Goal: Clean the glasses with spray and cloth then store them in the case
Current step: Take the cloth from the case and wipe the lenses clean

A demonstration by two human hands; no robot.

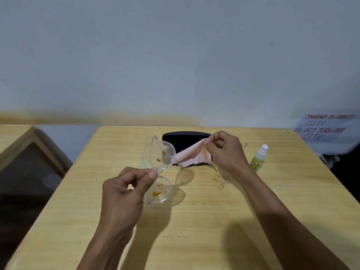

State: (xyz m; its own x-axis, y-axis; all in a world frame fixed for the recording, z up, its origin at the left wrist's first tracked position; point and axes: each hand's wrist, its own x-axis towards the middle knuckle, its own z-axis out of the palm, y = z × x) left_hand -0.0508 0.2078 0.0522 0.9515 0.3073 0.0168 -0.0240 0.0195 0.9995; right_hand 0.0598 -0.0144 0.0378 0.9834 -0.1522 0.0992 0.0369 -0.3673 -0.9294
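Pinching the bridge of the glasses between thumb and curled fingers, the left hand holds the clear frame above the table, turned so that one lens stands higher and farther from the person and the other hangs lower and nearer. Both lenses carry small orange smears, and the upper lens also shows a cluster of fine droplets along its right edge. The right hand, fingers closed in a pinch, grips one edge of the pink cloth; the cloth hangs from the fingertips and stretches leftward, its far corner touching or just beside the upper lens, though contact cannot be told for certain. Behind the cloth lies the black case, near the far edge of the table and partly hidden by the cloth. To the right of the right hand stands the spray bottle, upright, with a white cap and a green label, apart from the case. On the wall at far right hangs a handwritten paper notice.
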